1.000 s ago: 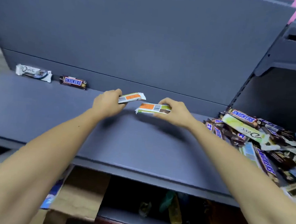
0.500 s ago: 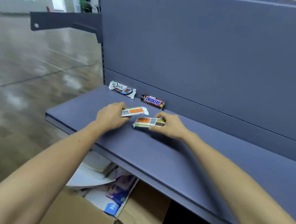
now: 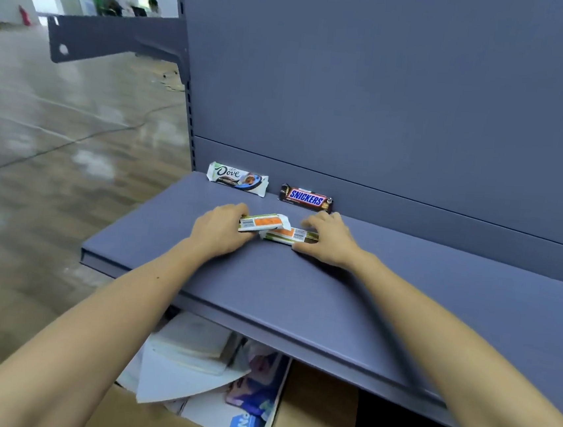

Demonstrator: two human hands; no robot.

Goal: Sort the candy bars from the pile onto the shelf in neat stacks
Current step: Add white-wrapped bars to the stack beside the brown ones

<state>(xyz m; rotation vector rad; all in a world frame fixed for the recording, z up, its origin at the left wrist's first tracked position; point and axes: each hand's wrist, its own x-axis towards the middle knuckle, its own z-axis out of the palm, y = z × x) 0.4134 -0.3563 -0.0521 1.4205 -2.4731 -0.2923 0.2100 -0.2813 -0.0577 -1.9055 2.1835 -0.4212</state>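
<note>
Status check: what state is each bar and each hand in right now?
Dove bar: at the back panel, label showing, untouched.
Snickers bar: beside it, apart, label showing, untouched.
Left orange bar: gripped by the left hand, overlapping the other's end.
Right orange bar: gripped by the right hand, low at the shelf.

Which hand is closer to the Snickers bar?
Right. The right hand lies just in front of the Snickers bar; the left hand is farther off, to its left.

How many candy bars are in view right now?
4. A Dove bar and a Snickers bar sit against the back panel. The left hand holds one orange-and-white bar, the right hand a second orange-and-white bar. More may lie out of view.
</note>
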